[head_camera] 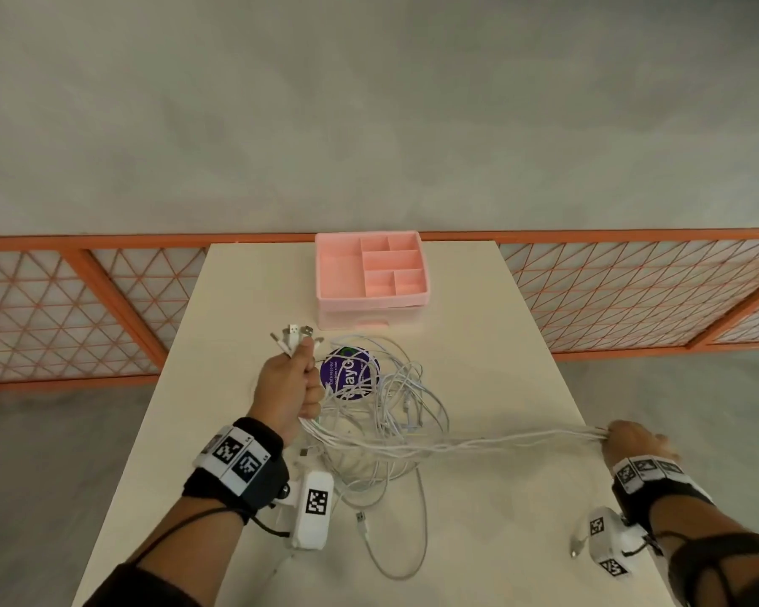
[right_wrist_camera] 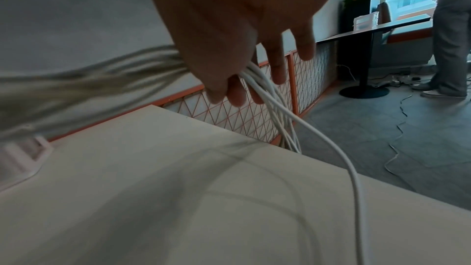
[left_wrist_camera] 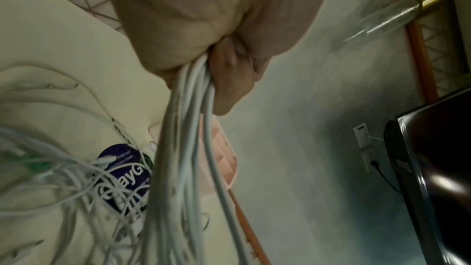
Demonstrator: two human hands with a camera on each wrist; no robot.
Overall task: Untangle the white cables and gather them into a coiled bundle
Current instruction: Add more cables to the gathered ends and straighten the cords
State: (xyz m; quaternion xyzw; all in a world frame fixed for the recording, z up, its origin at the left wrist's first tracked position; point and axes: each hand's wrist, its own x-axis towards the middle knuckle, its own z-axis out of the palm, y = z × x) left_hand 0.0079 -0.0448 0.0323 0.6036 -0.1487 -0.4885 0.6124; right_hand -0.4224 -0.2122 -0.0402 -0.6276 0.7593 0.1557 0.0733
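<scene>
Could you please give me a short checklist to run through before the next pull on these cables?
1. Left hand grips the plug ends together: ok.
2. Right hand holds the stretched strands, cables passing between its fingers: ok.
3. Strands between the hands run free of knots: cannot tell, too fine.
4. Loose tangle on the table is cleared: not ok, loops still overlap, some across the purple sticker.
5. Pink tray is clear of the cables: ok.
6. No cable hangs off the table edge: not ok, several drop over it.
</scene>
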